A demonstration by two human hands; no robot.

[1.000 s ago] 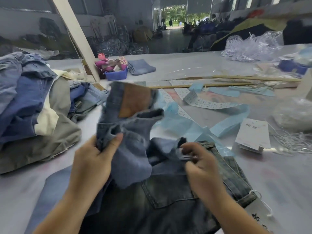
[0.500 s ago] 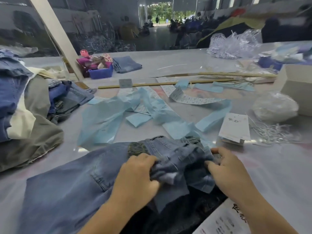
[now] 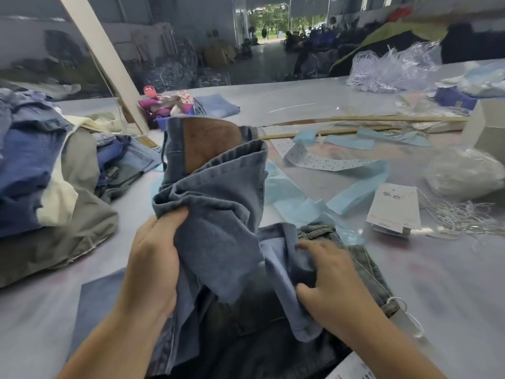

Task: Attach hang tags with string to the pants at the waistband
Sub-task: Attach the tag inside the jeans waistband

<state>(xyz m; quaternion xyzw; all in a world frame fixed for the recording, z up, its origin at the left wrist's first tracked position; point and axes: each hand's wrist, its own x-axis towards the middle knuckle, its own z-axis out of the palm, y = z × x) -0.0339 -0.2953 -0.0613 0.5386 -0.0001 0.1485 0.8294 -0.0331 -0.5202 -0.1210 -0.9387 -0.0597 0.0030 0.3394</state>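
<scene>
The left hand (image 3: 153, 266) grips a bunched fold of the faded blue denim pants (image 3: 218, 228), now lifted off the grey table (image 3: 451, 283) again so the brown leather waistband patch (image 3: 207, 143) stands upright. Half a second ago they lay flat. The right hand (image 3: 330, 283) pinches another fold lower down. The white paper hang tags (image 3: 393, 209) wait beside loose white string (image 3: 464, 217); tagging looks imminent.

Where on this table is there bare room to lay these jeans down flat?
Bare table lies right of the right hand, below the hang tags. Another patch: left of the left hand, below the clothes pile. The middle is crowded with blue paper strips.
</scene>
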